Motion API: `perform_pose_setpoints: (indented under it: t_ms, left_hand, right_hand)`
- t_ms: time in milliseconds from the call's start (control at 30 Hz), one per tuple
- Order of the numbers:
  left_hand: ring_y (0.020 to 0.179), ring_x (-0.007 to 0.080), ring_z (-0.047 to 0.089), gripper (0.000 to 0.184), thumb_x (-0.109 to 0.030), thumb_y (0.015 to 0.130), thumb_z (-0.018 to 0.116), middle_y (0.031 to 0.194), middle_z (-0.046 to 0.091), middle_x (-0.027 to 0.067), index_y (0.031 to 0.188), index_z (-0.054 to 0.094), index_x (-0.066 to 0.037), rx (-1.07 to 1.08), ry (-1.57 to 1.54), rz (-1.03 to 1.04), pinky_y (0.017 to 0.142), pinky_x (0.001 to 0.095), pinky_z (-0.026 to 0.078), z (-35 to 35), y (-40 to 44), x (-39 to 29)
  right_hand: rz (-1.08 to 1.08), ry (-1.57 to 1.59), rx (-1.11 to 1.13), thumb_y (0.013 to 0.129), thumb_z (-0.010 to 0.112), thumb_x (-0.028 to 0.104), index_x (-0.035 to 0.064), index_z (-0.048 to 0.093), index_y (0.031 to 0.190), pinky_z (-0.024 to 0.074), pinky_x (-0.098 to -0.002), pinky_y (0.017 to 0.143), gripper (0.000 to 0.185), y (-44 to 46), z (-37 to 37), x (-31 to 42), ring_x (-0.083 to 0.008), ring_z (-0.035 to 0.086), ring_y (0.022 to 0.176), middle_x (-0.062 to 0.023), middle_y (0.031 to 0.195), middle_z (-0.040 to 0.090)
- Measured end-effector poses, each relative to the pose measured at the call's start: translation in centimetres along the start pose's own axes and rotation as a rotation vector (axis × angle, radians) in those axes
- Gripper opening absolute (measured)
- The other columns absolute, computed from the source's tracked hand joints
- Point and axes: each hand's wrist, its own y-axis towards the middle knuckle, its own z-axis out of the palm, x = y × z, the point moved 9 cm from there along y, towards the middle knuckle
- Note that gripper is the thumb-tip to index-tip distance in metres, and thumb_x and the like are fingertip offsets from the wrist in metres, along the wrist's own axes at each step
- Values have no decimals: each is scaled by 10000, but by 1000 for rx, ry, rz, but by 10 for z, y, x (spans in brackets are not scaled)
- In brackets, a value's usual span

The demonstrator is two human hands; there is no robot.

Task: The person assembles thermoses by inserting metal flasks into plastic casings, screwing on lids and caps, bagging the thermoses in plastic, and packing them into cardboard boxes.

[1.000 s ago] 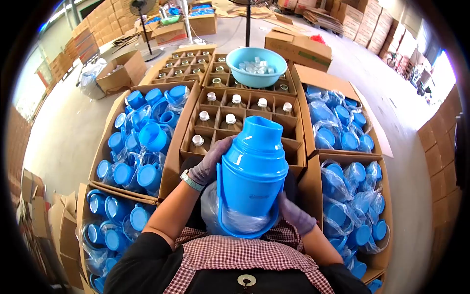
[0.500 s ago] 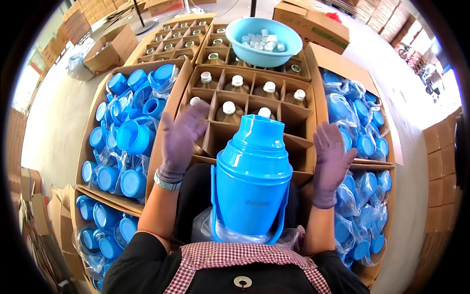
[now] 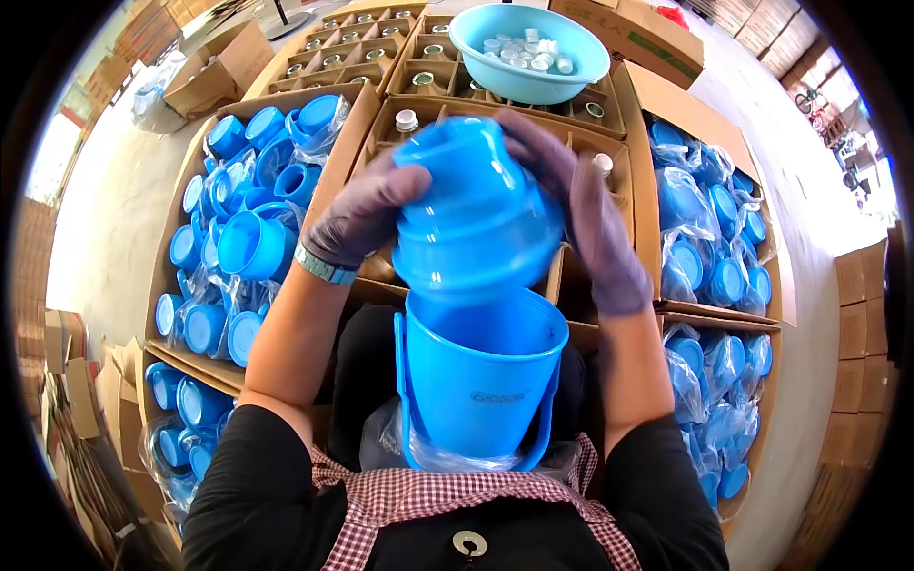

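Both my hands wear purple-grey gloves. Between them is the stepped blue plastic top section of a thermos casing (image 3: 471,224), lifted off, tilted and smeared by motion. My left hand (image 3: 371,211) grips its left side with the thumb on the shell. My right hand (image 3: 592,219) presses against its upper right side. Right below, the open blue thermos body (image 3: 486,381) stands upright in my lap, its carrying handle (image 3: 407,419) hanging down at the sides. Dark lettering shows on its front. Clear plastic film lies around its base.
In front is a divided carton (image 3: 621,233) with white-capped glass bottles (image 3: 407,122). A light-blue basin (image 3: 533,84) of small translucent caps sits behind it. Cartons of blue plastic parts, many in clear bags, flank me at left (image 3: 257,252) and right (image 3: 681,262).
My hands were apart and empty beside the assembled blue casing. Now they hold its top section, raised up and forward, leaving the body open in my lap.
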Motion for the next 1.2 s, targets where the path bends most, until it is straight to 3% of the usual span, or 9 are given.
perform_pose_setpoints:
  t_ms: [133, 200, 267, 367, 533, 633, 800, 933, 1200]
  left_hand:
    - [1340, 324, 565, 915, -671, 943, 603, 1507, 525, 179, 1557, 366, -36, -315, -179, 257, 1153, 483, 445, -43, -11, -6]
    - [1346, 328, 561, 955, -693, 912, 627, 1516, 516, 186, 1555, 368, -37, -393, -352, 324, 1144, 495, 456, -72, -22, 17]
    - [1353, 362, 547, 885, -625, 933, 654, 1509, 521, 185, 1545, 383, -46, -296, -614, 277, 1120, 533, 476, -86, -37, 47]
    - [1384, 387, 512, 1040, -748, 853, 650, 1545, 482, 201, 1570, 354, -54, -378, -641, 254, 1160, 596, 410, -93, -62, 61]
    - [1410, 418, 476, 1074, -812, 854, 568, 1573, 438, 227, 1578, 344, -51, -288, -676, 252, 1172, 617, 377, -121, -75, 52]
    - [1409, 445, 469, 1072, -830, 844, 552, 1581, 419, 247, 1558, 383, -48, -127, -668, 246, 1163, 627, 380, -85, -45, 11]
    - [1362, 432, 513, 997, -816, 860, 548, 1499, 502, 231, 1503, 465, -59, 135, -553, 299, 1153, 616, 397, -46, -5, -34]
    - [1358, 428, 519, 991, -801, 861, 565, 1499, 503, 229, 1507, 457, -57, 50, -484, 269, 1142, 612, 412, -50, -31, -36]
    - [1351, 420, 531, 981, -771, 863, 599, 1500, 506, 226, 1514, 443, -54, -261, -425, 257, 1119, 604, 442, -91, -119, 3]
  right_hand:
    - [191, -794, -211, 933, 690, 473, 45, 532, 1447, 507, -418, 1047, 688, 46, -117, -132, -315, 654, 1201, -188, 1352, 644]
    - [662, -1491, 62, 811, 804, 415, 84, 578, 1353, 556, -438, 976, 675, 14, -140, -225, -338, 669, 1180, -180, 1284, 671]
    - [703, -1524, 12, 729, 845, 419, 110, 594, 1279, 564, -433, 960, 678, -10, -140, -260, -355, 665, 1178, -174, 1228, 685]
    - [674, -1421, 30, 712, 844, 408, 137, 607, 1243, 567, -417, 942, 641, -5, -136, -226, -348, 687, 1116, -181, 1202, 687]
    - [-154, -1269, -161, 655, 891, 420, 89, 591, 1234, 587, -424, 907, 732, 36, -103, -19, -359, 727, 983, -193, 1050, 730]
    - [-329, -1299, -213, 705, 895, 459, 87, 519, 1335, 609, -364, 851, 823, 54, -87, 103, -253, 743, 900, -111, 1010, 740]
    - [-375, -436, -173, 933, 777, 196, -13, 465, 1380, 610, -229, 795, 584, 92, -45, 221, -166, 691, 946, -113, 1075, 672]
    - [-456, -240, 162, 947, 758, 206, 23, 631, 1199, 580, -194, 795, 336, 149, -58, 239, -99, 672, 882, -59, 986, 685]
    - [65, -274, -274, 849, 852, 310, 29, 679, 1123, 586, -332, 860, 429, 159, -103, 102, -178, 691, 933, -64, 1006, 714]
